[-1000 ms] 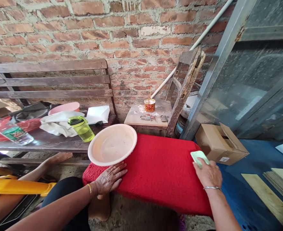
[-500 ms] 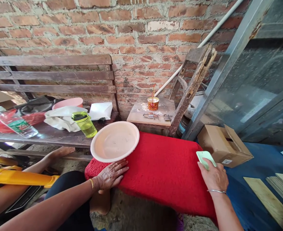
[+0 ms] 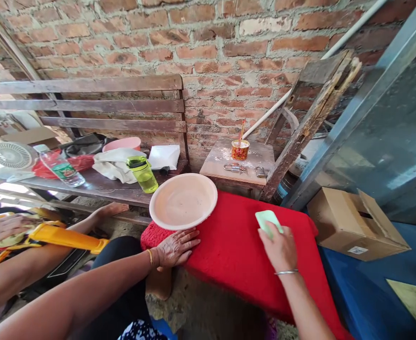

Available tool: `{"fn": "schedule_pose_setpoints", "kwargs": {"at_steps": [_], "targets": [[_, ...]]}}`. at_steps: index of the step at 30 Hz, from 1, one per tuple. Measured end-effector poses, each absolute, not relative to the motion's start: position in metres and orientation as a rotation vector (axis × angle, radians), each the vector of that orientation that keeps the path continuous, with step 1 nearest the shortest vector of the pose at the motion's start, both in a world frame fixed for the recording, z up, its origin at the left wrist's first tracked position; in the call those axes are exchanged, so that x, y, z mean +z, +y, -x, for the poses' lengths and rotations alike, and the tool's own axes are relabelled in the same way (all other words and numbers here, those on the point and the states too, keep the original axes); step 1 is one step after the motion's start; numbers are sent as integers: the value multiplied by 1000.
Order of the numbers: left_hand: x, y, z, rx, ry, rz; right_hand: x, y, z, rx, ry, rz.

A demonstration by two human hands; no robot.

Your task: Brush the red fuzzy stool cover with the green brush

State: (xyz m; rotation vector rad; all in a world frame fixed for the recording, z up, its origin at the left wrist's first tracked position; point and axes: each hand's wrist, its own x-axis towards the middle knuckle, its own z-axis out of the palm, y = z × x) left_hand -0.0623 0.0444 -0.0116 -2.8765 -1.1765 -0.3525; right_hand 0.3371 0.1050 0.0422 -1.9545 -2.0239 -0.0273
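A red cloth (image 3: 245, 255) with a fuzzy surface covers a long low surface in front of me. My right hand (image 3: 280, 248) grips a pale green, rounded rectangular block (image 3: 268, 222) against the cloth, right of its middle; whether it is soap or a brush I cannot tell. My left hand (image 3: 177, 248) lies flat on the cloth's near left edge, fingers spread and holding nothing. Just beyond those fingers, a pale pink basin (image 3: 182, 203) rests on the cloth's left end with a little liquid in its bottom.
Left, a wooden bench (image 3: 112, 125) carries a green drink bottle (image 3: 144, 175), a clear bottle (image 3: 64, 170) and a fan (image 3: 11, 155). Behind the cloth, a chair (image 3: 213, 165) holds a red tin (image 3: 240, 150) and padlocks. A cardboard box (image 3: 352, 226) stands right. Another person's hand (image 3: 4, 231) is far left.
My right hand has slid the green block leftward across the cloth, away from the right end. The left hand stays flat beside the basin. The view has turned left, showing the fan and another person's hand.
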Motion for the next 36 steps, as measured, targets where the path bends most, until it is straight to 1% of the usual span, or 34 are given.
{"fn": "schedule_pose_setpoints", "kwargs": {"at_steps": [4,7,9,12,16,18,19,21,24,26,28,30,33,36], "targets": [[-14,45,65,-325,-1185,2876,40,90,-249,154,-2233,1719],[-13,45,65,-316,-1169,2875,37,89,-242,164,-2295,1742],[-13,45,65,-312,-1161,2872,34,93,-271,113,-2277,1856],[-13,45,63,-340,-1156,2867,30,97,-347,11,-2119,2121],[-13,45,60,-422,-1122,2861,23,87,-453,-57,-1570,2530],[-13,45,59,-452,-1108,2857,23,82,-482,-110,-1345,2611],[-13,46,58,-457,-1107,2856,23,80,-486,-137,-1313,2600],[-12,46,58,-453,-1112,2857,25,78,-470,-164,-1430,2475],[-14,46,59,-436,-1122,2864,26,76,-399,-132,-1798,2126],[-17,47,60,-441,-1126,2859,26,71,-340,-51,-2016,1885],[-20,47,61,-458,-1128,2851,26,63,-289,20,-2164,1719],[-22,47,62,-480,-1117,2843,26,57,-261,54,-2249,1639],[-24,47,61,-501,-1094,2828,22,55,-271,43,-2268,1702],[-23,48,59,-522,-1080,2820,17,57,-336,0,-2137,1942]]}}
